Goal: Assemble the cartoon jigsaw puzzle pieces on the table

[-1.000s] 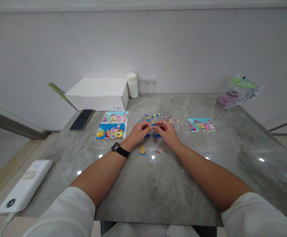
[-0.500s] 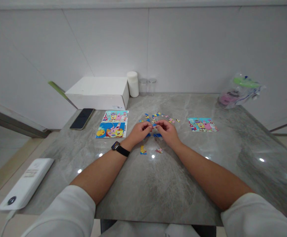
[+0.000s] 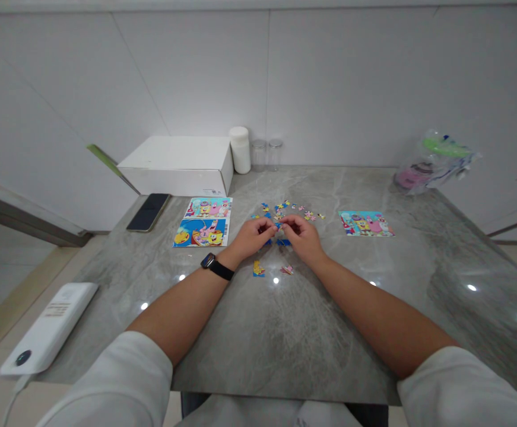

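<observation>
My left hand [image 3: 254, 235] and my right hand [image 3: 301, 235] meet over the middle of the table, each pinched shut. Between their fingertips is a small blue jigsaw piece [image 3: 278, 226]; both hands appear to grip it. Loose jigsaw pieces [image 3: 282, 207] in blue, yellow and pink lie scattered just beyond my fingers. Under the hands, blue pieces [image 3: 284, 242] show in part. Closer to me rest a joined yellow cluster [image 3: 259, 268] and a small pink cluster [image 3: 287, 270].
Left are a picture sheet [image 3: 202, 231], a phone [image 3: 148, 212] and a white device with a cable [image 3: 51, 329]. A white box [image 3: 175, 163], white bottle [image 3: 240, 151] and two glass jars [image 3: 267, 156] stand behind. Right are a picture card [image 3: 365, 223] and a plastic bag [image 3: 431, 163].
My hands stay in nearly the same place, with only a slight shift of the fingers around the piece. The whole view has moved a little; nothing on the table has visibly moved.
</observation>
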Demonstrator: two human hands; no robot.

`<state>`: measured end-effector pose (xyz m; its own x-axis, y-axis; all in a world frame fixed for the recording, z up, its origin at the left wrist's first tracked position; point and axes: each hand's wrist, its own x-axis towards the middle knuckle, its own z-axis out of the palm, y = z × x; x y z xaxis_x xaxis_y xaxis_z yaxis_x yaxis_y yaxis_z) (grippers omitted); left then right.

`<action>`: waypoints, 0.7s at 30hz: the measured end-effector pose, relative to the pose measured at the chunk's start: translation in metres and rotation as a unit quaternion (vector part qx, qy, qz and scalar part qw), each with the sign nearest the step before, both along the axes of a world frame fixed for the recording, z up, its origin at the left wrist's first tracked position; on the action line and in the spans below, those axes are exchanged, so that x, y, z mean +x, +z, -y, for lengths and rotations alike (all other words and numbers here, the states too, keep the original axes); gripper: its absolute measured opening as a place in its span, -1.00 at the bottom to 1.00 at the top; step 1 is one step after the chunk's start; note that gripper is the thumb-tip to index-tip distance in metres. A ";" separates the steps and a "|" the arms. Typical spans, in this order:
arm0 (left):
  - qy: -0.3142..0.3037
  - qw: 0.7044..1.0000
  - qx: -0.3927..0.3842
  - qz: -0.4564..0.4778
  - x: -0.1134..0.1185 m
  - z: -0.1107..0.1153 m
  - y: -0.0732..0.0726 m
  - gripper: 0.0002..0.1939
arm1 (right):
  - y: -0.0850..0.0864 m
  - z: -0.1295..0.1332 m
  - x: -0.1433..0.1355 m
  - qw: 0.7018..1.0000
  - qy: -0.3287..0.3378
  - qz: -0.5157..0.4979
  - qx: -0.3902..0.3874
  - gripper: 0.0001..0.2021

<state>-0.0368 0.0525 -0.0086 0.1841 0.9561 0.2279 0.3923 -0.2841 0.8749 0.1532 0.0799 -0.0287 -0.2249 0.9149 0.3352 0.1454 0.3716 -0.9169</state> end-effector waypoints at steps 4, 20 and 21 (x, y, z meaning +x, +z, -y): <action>-0.001 1.000 -0.003 -0.005 -0.001 0.000 0.000 -0.66 | 0.001 0.000 0.000 1.000 -0.004 -0.008 -0.006 -0.80; 0.016 1.000 -0.010 0.022 -0.001 -0.003 -0.003 -0.62 | -0.009 0.000 -0.002 0.997 0.059 0.048 -0.009 -0.73; 0.018 0.999 -0.014 0.025 -0.001 -0.003 -0.003 -0.60 | -0.009 0.000 -0.002 0.997 0.059 0.041 -0.014 -0.74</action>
<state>-0.0373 0.0558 -0.0114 0.1380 0.9682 0.2088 0.3568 -0.2452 0.9014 0.1515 0.0801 -0.0377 -0.3564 0.8893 0.2865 0.1774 0.3655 -0.9137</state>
